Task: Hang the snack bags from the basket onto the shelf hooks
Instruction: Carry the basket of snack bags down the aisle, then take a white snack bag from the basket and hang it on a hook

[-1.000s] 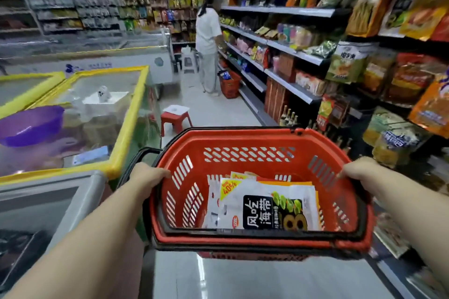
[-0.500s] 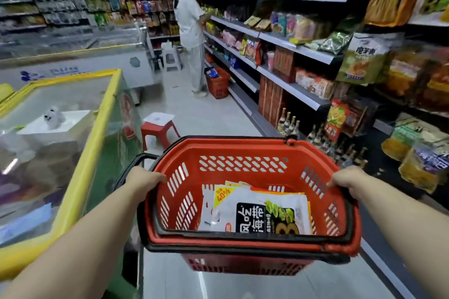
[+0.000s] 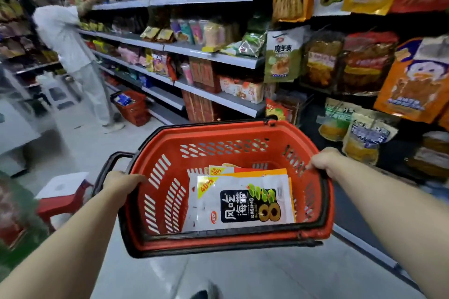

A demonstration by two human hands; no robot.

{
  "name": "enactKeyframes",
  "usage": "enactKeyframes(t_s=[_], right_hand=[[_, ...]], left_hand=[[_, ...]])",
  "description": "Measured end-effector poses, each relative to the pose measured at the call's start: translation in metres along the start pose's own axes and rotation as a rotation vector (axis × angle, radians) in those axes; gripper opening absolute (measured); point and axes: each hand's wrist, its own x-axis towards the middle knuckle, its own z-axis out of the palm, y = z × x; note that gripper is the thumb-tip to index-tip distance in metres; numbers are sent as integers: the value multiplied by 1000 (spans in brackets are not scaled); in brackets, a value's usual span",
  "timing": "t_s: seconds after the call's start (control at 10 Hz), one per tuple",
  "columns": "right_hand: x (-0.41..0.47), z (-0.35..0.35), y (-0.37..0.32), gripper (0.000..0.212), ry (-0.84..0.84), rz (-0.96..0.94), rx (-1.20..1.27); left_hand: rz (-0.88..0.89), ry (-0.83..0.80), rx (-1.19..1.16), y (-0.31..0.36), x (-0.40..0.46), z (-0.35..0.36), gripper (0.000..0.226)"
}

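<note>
From the head camera: a person carries a red basket (image 3: 218, 153) down a shop aisle, the left hand (image 3: 120, 183) curled over its left rim and the right hand (image 3: 324, 161) gripping the right rim. A stack of snack bags (image 3: 243, 201) lies flat on the basket's floor, the top one white with black lettering and a yellow corner flash. To the right, more snack packets hang on the shelf hooks (image 3: 364, 65), with grey shelves (image 3: 213, 56) of goods running away up the aisle. Farther along, another person in white (image 3: 65, 39) reaches to a high shelf beside a second red basket (image 3: 132, 109) on the floor. A red stool (image 3: 60, 199) stands at the left.
</note>
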Motion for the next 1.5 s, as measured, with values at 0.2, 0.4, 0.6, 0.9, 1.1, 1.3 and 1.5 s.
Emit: enactKeyframes(t_s=[0.2, 0.4, 0.6, 0.9, 1.1, 1.3, 1.5], right_hand=[[9, -10, 1, 37, 188, 203, 95], [-6, -18, 35, 43, 313, 421, 156], [-3, -12, 73, 36, 419, 645, 118], [52, -5, 165, 29, 369, 819, 109], [99, 14, 205, 35, 283, 855, 78], [152, 54, 260, 38, 241, 881, 91], [214, 103, 326, 27, 236, 910, 131]], left_hand=[[176, -255, 125, 93, 98, 83, 27], [333, -515, 231, 153, 137, 183, 49], [370, -658, 305, 156, 135, 267, 37], [306, -699, 479, 114, 126, 363, 40], [166, -736, 584, 69, 138, 410, 42], [179, -774, 652, 26, 148, 465, 51], [208, -800, 661, -22, 180, 555, 50]])
